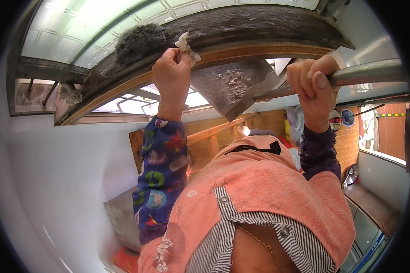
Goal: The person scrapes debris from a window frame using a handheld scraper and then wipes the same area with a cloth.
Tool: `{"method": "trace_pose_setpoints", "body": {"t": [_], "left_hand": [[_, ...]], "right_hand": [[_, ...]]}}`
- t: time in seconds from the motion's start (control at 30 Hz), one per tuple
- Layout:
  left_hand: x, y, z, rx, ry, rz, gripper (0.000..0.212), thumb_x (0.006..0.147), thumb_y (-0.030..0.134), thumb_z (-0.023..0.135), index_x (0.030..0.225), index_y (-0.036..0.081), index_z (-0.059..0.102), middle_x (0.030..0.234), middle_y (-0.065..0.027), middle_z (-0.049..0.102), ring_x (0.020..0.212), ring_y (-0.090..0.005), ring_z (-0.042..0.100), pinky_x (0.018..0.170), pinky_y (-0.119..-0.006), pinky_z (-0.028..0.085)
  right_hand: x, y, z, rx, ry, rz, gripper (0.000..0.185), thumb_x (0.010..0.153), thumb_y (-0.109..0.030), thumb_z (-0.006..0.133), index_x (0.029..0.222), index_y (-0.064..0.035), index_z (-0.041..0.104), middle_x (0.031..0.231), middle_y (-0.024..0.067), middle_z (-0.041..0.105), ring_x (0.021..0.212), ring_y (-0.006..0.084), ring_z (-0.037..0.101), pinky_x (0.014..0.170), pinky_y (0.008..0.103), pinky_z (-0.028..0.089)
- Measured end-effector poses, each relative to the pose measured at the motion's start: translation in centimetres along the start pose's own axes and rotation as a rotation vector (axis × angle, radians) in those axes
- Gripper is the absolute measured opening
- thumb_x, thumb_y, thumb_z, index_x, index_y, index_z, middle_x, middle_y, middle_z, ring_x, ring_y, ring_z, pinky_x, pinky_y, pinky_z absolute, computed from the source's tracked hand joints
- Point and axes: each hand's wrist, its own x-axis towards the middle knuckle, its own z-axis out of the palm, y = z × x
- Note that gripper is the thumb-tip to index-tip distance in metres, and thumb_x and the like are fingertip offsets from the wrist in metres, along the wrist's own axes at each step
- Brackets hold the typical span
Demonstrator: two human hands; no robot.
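My left hand [172, 71] pinches a crumpled piece of whitish paper or tissue [183, 42] between thumb and fingertips, close against a dark, grimy ledge [246, 25] with a wooden edge strip. To its left on that ledge lies a fuzzy dark grey clump [140, 39]. My right hand [316, 88] is closed around a metal tube handle [369, 72], which appears to belong to the metal dustpan [210, 85]. Grey flaky debris [235, 82] lies in the pan, which is just below the ledge, right of my left hand.
Patterned glass panes [71, 27] rise behind the ledge. Another crumpled piece [70, 94] sits at its left end. A wooden ladder-like frame [213, 131] stands below. A metal-coloured box [123, 215] is at lower left, a counter [372, 204] at lower right. Plastic bags [295, 121] hang or lie beyond.
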Motion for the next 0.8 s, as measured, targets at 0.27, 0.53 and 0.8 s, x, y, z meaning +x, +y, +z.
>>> {"method": "trace_pose_setpoints", "body": {"t": [0.27,0.53,0.8], "left_hand": [[0.2,3.4,2.8,-0.245,-0.255,-0.041,0.023,0.085,0.017,0.063,0.091,-0.005,0.066,0.070,-0.0068,0.066,0.059,-0.0076,0.060,0.052,-0.022,0.047],[-0.9,2.8,3.0,-0.518,-0.113,-0.068,0.021,0.088,0.022,0.063,0.090,0.002,0.068,0.075,-0.0059,0.068,0.061,-0.0117,0.064,0.051,-0.026,0.047],[0.3,0.3,-0.5,0.103,-0.008,0.020,0.018,0.083,0.019,0.065,0.082,0.001,0.065,0.067,-0.0119,0.065,0.057,-0.0223,0.063,0.052,-0.034,0.046]], "right_hand": [[0.0,0.1,-0.1,0.042,0.006,-0.025,0.015,0.090,-0.012,0.059,0.080,-0.0040,0.049,0.053,-0.0005,0.041,0.040,0.0058,0.031,0.038,0.0234,0.023],[0.1,-0.1,0.1,0.012,-0.009,-0.023,0.016,0.090,-0.013,0.058,0.082,-0.0040,0.049,0.053,-0.0010,0.042,0.039,0.0054,0.031,0.038,0.0232,0.024],[0.2,0.0,-0.1,0.043,-0.003,-0.030,0.016,0.089,-0.011,0.059,0.080,-0.0036,0.049,0.053,-0.0004,0.042,0.040,0.0053,0.032,0.039,0.0229,0.024]]}}
